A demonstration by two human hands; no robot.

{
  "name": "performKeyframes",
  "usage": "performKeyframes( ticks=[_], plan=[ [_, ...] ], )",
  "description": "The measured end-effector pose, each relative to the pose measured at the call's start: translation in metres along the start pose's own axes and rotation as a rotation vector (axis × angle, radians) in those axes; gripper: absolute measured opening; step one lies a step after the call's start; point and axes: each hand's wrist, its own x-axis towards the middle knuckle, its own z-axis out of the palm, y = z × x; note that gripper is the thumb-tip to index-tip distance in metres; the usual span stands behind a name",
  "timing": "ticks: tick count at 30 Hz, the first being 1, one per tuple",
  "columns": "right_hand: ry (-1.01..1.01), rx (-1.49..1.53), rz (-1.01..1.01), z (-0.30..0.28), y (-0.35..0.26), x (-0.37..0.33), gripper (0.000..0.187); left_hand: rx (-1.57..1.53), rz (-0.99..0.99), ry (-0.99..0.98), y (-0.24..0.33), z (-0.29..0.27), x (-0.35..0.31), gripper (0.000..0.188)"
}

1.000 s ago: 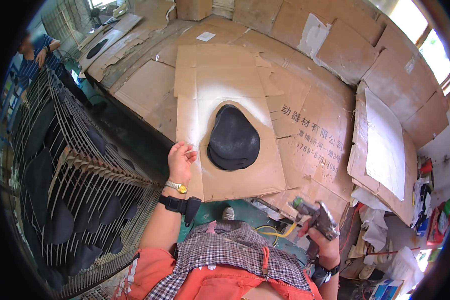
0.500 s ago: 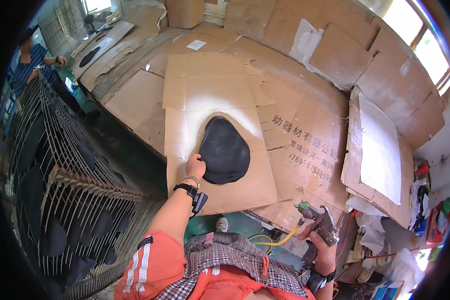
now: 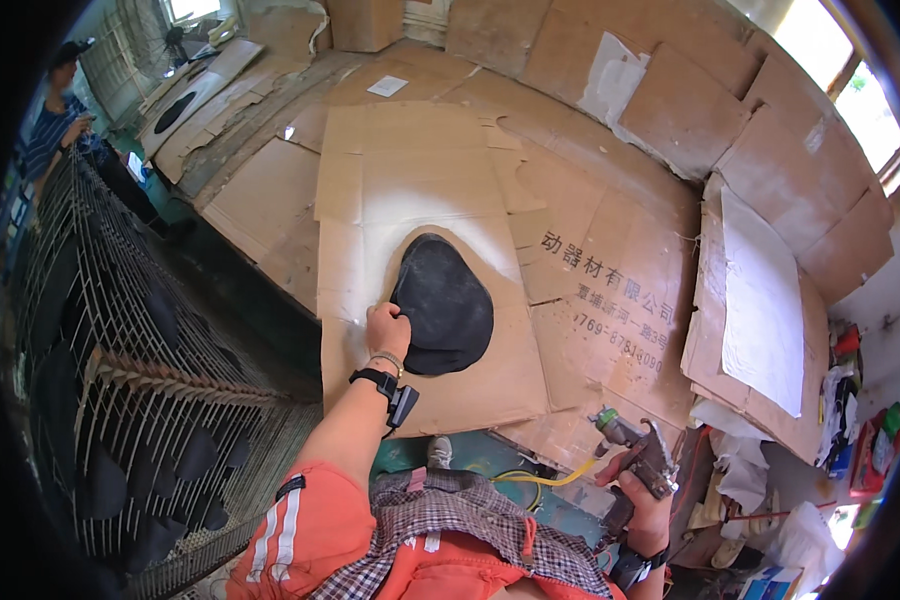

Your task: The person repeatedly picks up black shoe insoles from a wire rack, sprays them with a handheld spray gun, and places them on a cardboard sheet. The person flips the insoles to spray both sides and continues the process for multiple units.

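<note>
A black, rounded teardrop-shaped pad (image 3: 445, 300) lies on a cardboard sheet (image 3: 410, 150) dusted white around it. At the pad's left edge, my left hand (image 3: 388, 332) is closed, with fingertips pinching the rim. The pad's lower part looks slightly creased. Off to the right, near the board's front edge, my right hand (image 3: 638, 492) is wrapped round a metal spray gun (image 3: 652, 460) with a green fitting and a yellow hose (image 3: 560, 473). The gun is apart from the pad.
A wire rack (image 3: 160, 340) hung with black pads stands close on my left. Beyond it is another person (image 3: 55, 130). Upright cardboard panels (image 3: 670, 110) line the back, a white-covered board (image 3: 760, 290) leans at right, and plastic bags (image 3: 800, 540) and clutter lie lower right.
My left hand and the pad have shifted slightly left and toward me, and the pad's lower edge looks more creased. The other person has drawn their hands together. The spray gun stays at right.
</note>
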Motion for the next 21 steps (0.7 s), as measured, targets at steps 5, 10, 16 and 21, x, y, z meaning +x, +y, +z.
performKeyframes(
  ticks=[5,10,16,21],
  plan=[
    [-0.03,-0.049,0.044,-0.01,0.002,0.007,0.03,-1.115,-0.509,-0.363,0.008,0.014,0.021,0.023],
    [-0.074,-0.057,-0.012,0.001,0.014,0.024,0.03,-1.572,-0.455,-0.614,0.075,-0.022,0.044,0.031],
    [-0.222,-0.055,0.064,0.012,0.031,0.045,0.028,-1.674,-0.115,-0.662,0.137,-0.111,0.04,0.025],
    [-0.358,-0.011,0.093,0.049,0.04,0.068,0.022,-1.728,0.1,-0.649,0.133,-0.197,0.03,0.034]
  ],
)
